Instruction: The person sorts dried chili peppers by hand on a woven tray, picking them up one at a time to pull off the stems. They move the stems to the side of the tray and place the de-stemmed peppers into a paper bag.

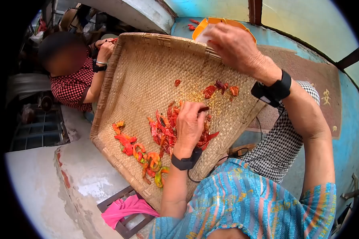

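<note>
a: two hands over one woven tray (147, 71) in the head view. where does each sit?

b: the left hand (189, 123) is down in the middle, on the heap of red chili pieces (160, 129). its fingers (195, 109) are curled shut and seem to pinch a dark chili (204, 108) at the top of the heap.

a: and the right hand (231, 44)?

b: up at the far rim, just in front of an orange dish (200, 27). only its back shows, so i cannot tell whether those fingers clasp the rim or lie loose.

a: anything else on the weave?

b: a row of orange and green chilies (147, 159) lies near the lower edge, apart from the red heap. there are a few red bits (221, 87) towards the right hand, and pale seeds (197, 96) strewn between. another person's hand (105, 49) is close by the far left corner of the tray.

a: the tray looks tilted.

b: it seems so, with the low side towards the orange and green row. i'd judge the picking goes best one pod at a time, lifted clear rather than dragged. that way the heap doesn't slide into the other row and the seeds stay put. the rim wants a steady hold meanwhile. a pink cloth (125, 209) lies below the tray, well clear of both hands.
</note>
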A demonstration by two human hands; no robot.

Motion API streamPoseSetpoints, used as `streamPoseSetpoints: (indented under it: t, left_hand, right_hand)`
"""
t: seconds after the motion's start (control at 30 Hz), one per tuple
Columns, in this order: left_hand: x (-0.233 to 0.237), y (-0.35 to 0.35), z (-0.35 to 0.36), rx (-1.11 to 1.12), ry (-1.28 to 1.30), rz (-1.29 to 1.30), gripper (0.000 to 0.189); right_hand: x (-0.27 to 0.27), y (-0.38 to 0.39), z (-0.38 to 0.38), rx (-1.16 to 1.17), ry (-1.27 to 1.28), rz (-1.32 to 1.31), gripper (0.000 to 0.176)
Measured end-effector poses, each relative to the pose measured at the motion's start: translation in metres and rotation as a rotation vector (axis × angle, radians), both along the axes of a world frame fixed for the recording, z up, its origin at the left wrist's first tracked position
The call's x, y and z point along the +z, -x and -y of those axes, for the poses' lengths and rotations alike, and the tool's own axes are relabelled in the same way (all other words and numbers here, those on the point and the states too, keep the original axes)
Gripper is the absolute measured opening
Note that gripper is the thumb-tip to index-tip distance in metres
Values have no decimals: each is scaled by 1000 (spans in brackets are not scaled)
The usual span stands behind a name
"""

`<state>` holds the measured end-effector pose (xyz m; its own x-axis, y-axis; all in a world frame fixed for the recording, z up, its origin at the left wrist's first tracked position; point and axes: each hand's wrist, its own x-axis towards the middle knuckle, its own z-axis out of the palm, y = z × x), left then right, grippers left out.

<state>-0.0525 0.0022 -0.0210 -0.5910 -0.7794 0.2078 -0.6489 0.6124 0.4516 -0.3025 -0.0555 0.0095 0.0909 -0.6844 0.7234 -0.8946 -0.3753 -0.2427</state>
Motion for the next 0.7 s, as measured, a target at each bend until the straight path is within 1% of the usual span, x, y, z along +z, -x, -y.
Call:
streamPoseSetpoints:
  t: [0.03, 0.07, 0.1, 0.13, 0.17, 0.23, 0.27, 0.3, 0.37, 0.43, 0.47, 0.5, 0.53, 0.57, 0.63, 0.67, 0.7]
  left_hand:
    - [1, -1, 3, 6, -2, 3, 24]
    - [1, -2, 7, 146, -197, -238, 17]
    - [3, -2, 10, 284, -390, -479, 10]
    - [13, 2, 10, 261, -412, -613, 9]
    - [18, 3, 11, 261, -413, -614, 9]
    - [24, 3, 11, 226, -568, -795, 11]
    - [26, 1, 10, 200, -606, -770, 15]
    - [26, 0, 9, 206, -602, -770, 15]
    - [23, -2, 7, 204, -682, -801, 18]
    - [25, -2, 6, 182, -682, -823, 20]
    - [25, -4, 6, 171, -697, -815, 20]
    - [24, -8, 5, 165, -713, -808, 20]
    - [24, -10, 5, 176, -692, -806, 23]
    - [27, -13, 2, 186, -690, -807, 23]
    - [34, -20, -6, 268, -590, -629, 31]
    - [40, -30, -11, 281, -525, -326, 44]
    - [43, -41, -19, 280, -526, -326, 44]
  right_hand:
    - [-6, -11, -5, 197, -238, 70, 14]
    - [-10, -20, -10, 375, -483, 89, 18]
    - [-16, -30, -20, 581, -505, 278, 21]
    - [-22, -40, -25, 701, -580, 306, 30]
    - [-25, -45, -28, 806, -596, 316, 35]
    - [-11, -53, -37, 779, -727, 413, 35]
    - [-9, -53, -37, 787, -728, 410, 35]
    - [-9, -54, -37, 757, -733, 371, 34]
    - [-11, -55, -37, 728, -736, 337, 33]
    - [-14, -58, -40, 752, -642, 356, 28]
    - [-14, -59, -40, 761, -644, 362, 28]
    - [-14, -60, -41, 730, -586, 296, 26]
    - [-12, -60, -41, 699, -529, 229, 24]
    - [-9, -57, -39, 633, -467, 168, 22]
    - [6, -46, -31, 455, -309, 77, 21]
    - [13, -36, -25, 359, -131, 76, 16]
    - [19, -24, -18, 261, 49, 77, 14]
